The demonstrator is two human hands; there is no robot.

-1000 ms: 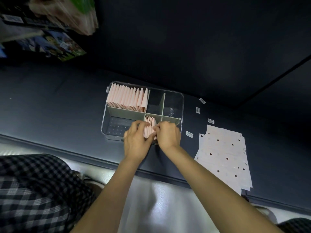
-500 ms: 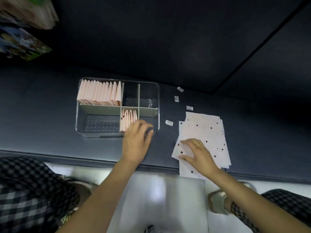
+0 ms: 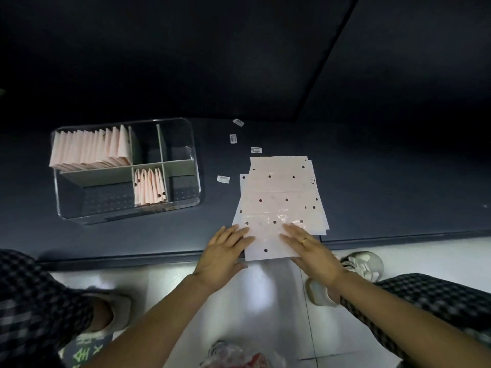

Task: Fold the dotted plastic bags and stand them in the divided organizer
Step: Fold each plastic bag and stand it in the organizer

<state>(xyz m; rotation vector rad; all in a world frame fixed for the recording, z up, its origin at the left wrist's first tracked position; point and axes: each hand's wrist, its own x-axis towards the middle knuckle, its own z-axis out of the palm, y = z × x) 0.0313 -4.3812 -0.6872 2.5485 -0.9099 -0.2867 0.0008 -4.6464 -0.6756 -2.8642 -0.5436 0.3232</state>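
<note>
Nearest the camera, the person's forearms reach forward over a pale floor, with checked fabric on either side. The left hand (image 3: 223, 254) lies flat, fingers straight, on the near left edge of the top bag (image 3: 268, 243), which has been drawn toward the table's front edge and overhangs it a little. The right hand (image 3: 312, 252), wearing a ring, rests the same way on the bag's near right part, fingers straight and spread; neither hand grips anything.

Under and beyond that bag lies the stack of flat dotted bags (image 3: 281, 192), loosely fanned on the dark table (image 3: 398, 187). By my reading, the step in hand is taking the next bag off the stack and smoothing it before the first fold. The next move likely calls for pinching one edge and bringing it over evenly; the thin film looks slippery and may drag the sheet beneath along with it.

Farther left, well apart from the stack, stands the clear divided organizer (image 3: 195, 166). Its near middle compartment holds a few folded bags (image 3: 150, 185) standing upright, with little room left beside them. The far left compartment is packed with a full row of folded bags (image 3: 90, 146). A few small labels (image 3: 223, 179) lie scattered between organizer and stack.
</note>
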